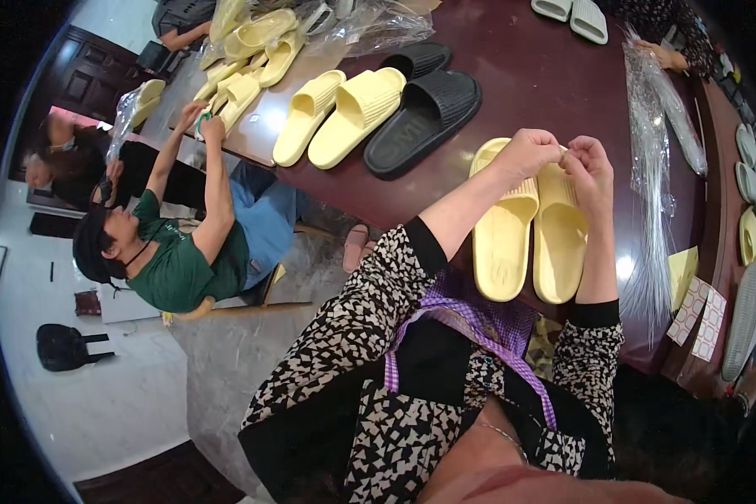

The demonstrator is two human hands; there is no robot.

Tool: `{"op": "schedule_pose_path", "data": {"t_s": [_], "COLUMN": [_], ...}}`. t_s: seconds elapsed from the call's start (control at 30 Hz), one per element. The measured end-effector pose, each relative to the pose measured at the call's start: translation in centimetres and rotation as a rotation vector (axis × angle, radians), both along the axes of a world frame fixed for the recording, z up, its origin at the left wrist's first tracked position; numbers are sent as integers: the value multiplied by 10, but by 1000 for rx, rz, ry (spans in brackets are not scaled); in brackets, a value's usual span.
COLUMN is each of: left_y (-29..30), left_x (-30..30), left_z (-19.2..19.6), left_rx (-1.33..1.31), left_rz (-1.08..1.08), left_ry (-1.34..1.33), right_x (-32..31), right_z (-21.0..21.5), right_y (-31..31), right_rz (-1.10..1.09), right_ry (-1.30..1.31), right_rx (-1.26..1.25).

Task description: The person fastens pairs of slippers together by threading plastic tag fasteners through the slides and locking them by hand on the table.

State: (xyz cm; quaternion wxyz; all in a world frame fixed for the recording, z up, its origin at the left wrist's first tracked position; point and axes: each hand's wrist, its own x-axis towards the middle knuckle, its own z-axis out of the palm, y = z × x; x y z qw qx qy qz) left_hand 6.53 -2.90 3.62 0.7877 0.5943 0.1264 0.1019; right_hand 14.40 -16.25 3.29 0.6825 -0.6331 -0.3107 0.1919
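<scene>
A pair of pale yellow slide slippers stands side by side at the table's near edge, heels toward me: a left slipper (501, 248) and a right slipper (559, 239). Over their straps, my left hand (531, 157) and my right hand (592, 172) come together, fingertips pinched close to each other. Whatever lies between the fingers is too small to make out. To the left rest another yellow pair, with one slipper (357, 118) nearest a black slide slipper (424, 122); a second black slipper (417, 60) sits behind it.
Thin clear strands (647, 269) hang over the dark red table (554, 80) at right, near plastic bags (676, 109). A person in green (181, 273) works at left, beside more yellow slippers (239, 92). Patterned cards (699, 315) and a grey slipper (743, 323) lie at far right.
</scene>
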Motion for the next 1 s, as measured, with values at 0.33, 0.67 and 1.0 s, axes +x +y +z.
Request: {"op": "schedule_pose_path", "data": {"t_s": [0.33,0.67,1.0], "left_y": [24,282,286], "left_x": [-53,-210,-125], "left_z": [24,-27,-39], "left_rx": [694,1148,1050], "left_rz": [581,884,896], "left_ry": [-333,580,661], "right_x": [-16,-97,-109], "right_z": [18,18,29], "right_y": [-32,-65,-23], "right_rz": [-304,-19,-169], "right_ry": [-460,-399,-498], "right_rx": [-182,-592,-882]}}
